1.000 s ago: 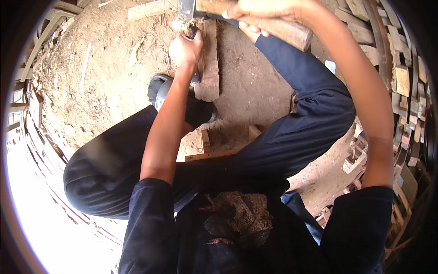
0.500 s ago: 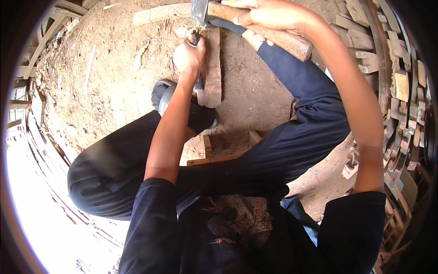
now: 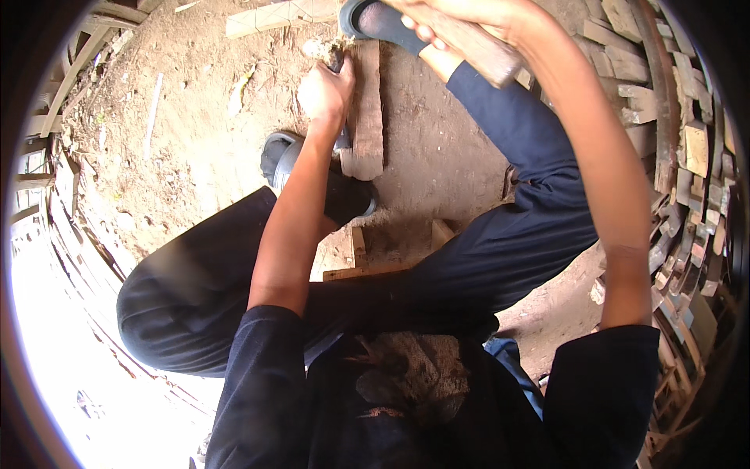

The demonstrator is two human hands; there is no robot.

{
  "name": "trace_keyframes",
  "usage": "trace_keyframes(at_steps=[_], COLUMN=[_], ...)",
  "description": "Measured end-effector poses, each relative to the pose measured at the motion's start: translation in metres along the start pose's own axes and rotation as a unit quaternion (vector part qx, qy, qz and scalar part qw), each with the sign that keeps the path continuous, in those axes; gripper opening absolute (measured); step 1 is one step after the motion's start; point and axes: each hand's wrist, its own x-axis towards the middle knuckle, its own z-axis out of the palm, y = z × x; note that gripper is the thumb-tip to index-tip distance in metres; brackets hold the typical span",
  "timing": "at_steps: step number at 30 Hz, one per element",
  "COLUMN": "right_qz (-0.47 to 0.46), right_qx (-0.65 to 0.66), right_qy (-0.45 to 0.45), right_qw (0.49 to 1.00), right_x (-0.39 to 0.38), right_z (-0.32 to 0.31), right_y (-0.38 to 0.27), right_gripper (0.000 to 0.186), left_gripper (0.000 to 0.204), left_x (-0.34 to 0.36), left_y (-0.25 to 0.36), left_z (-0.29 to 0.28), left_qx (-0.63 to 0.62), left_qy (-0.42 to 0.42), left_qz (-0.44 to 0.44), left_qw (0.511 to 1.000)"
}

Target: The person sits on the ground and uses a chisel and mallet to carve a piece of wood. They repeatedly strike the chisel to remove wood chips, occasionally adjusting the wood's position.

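Gripping with the right hand [image 3: 491, 12] a thick wooden bar [image 3: 478, 50] near the right slipper [image 3: 400, 35], with the left hand [image 3: 323, 91] a dark tool [image 3: 337, 61] beside the plank [image 3: 367, 105]; probably stiff, fairly heavy, best clasped around mid-length.

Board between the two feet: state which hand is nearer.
Left. The left hand is at the left edge of the board; the right hand is farther off to its upper right, around a wooden handle.

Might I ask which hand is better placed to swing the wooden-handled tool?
Likely the right hand: it holds the wooden handle, while the left hand grips a dark tool beside the wooden board.
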Motion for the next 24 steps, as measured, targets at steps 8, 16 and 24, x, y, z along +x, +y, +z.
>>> trace_keyframes(at_steps=[8,16,24], right_qz=[0.075,-0.036,0.055], right_qx=[-0.161,-0.089,-0.142], right_qy=[-0.113,0.050,-0.075], right_qw=[0.978,0.994,0.985], right_x=[0.004,-0.002,-0.001], right_z=[0.001,0.014,0.006], right_y=[0.002,0.013,0.004], right_gripper=[0.060,0.063,0.045], left_gripper=[0.060,0.063,0.060], left_x=[-0.003,-0.001,-0.004], left_y=[-0.001,0.002,-0.002], left_z=[-0.004,-0.003,0.000], left_qx=[-0.003,-0.013,-0.027], left_qy=[-0.016,-0.028,-0.002], left_qz=[0.009,0.003,0.033], left_qw=[1.000,1.000,0.999])
